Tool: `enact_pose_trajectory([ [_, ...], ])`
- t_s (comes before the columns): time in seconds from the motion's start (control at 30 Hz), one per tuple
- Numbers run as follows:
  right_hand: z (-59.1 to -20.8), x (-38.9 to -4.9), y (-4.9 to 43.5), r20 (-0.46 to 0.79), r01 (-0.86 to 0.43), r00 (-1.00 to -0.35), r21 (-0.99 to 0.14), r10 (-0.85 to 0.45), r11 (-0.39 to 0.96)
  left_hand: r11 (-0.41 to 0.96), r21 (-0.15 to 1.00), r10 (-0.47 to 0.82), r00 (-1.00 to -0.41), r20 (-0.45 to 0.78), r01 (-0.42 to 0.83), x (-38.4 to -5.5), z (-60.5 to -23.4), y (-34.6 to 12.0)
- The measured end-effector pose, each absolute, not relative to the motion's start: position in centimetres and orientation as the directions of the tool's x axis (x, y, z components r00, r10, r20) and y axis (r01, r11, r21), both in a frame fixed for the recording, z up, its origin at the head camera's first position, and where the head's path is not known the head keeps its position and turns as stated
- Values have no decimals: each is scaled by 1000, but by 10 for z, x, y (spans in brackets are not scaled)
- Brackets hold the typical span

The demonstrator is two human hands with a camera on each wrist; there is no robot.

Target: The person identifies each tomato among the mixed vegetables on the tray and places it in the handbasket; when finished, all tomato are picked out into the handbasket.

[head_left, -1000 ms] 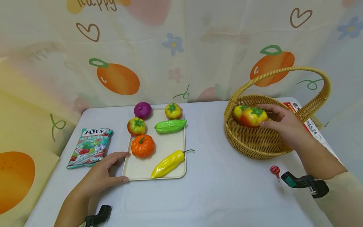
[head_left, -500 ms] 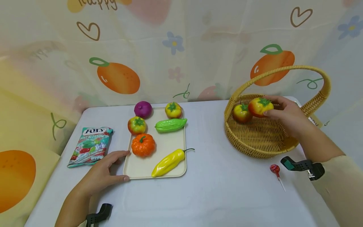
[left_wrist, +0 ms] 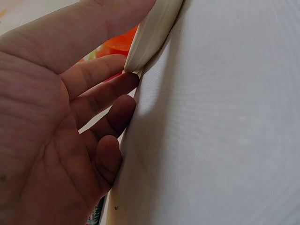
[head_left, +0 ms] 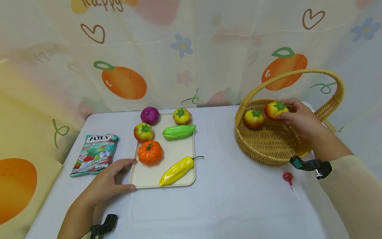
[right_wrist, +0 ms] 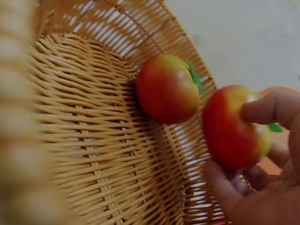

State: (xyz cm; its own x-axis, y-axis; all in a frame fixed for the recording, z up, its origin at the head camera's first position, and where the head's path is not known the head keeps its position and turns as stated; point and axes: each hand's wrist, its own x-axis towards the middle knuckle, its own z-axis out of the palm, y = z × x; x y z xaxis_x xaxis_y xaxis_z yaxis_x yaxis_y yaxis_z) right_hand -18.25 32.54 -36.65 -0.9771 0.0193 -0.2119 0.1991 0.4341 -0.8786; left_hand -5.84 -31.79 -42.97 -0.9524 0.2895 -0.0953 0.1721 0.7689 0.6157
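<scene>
My right hand (head_left: 302,116) pinches a red-yellow tomato (head_left: 274,111) with a green calyx between thumb and fingers, inside the wicker basket (head_left: 276,159) near its back wall. A second tomato (right_wrist: 168,89) sits in the basket just left of it; the right wrist view shows a narrow gap between the two. With thumb and fingertips, my left hand (head_left: 107,182) touches the left edge and near corner of a cream tray (head_left: 149,182). On the tray lie an orange pumpkin (head_left: 150,152), a yellow pepper (head_left: 176,171), a green bumpy vegetable (head_left: 179,132) and a tomato (head_left: 181,116).
A purple onion-like vegetable (head_left: 150,115) and another tomato (head_left: 143,132) lie at the tray's left edge. Left of the tray is a candy bag (head_left: 95,154). A lollipop (head_left: 287,177) lies in front of the basket, whose tall handle (head_left: 298,71) arches overhead.
My right hand has moved the tomato back and to the right in the basket, away from the other tomato. My left hand stays at the tray.
</scene>
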Motion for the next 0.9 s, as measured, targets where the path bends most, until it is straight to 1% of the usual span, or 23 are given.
enact_pose_trajectory([
  [0.17,-370,-187,333,-315,277,-949,-839,-3,469,772,617,280,-953,-113,153,-58,-429,-318],
  [0.23,-371,-188,335,-339,292,-941,-823,-9,487,772,617,279,-953,-113,153,-59,-429,-318],
  [0.5,-369,-189,333,-341,281,-940,-784,-7,554,759,629,288,-953,-93,167,-58,-429,-319],
  [0.7,-365,-187,327,-373,297,-928,-720,12,627,767,621,282,-954,-97,163,-58,-429,-318],
  [0.9,-364,-188,328,-414,323,-910,-706,3,630,770,620,278,-954,-114,150,-58,-429,-318],
])
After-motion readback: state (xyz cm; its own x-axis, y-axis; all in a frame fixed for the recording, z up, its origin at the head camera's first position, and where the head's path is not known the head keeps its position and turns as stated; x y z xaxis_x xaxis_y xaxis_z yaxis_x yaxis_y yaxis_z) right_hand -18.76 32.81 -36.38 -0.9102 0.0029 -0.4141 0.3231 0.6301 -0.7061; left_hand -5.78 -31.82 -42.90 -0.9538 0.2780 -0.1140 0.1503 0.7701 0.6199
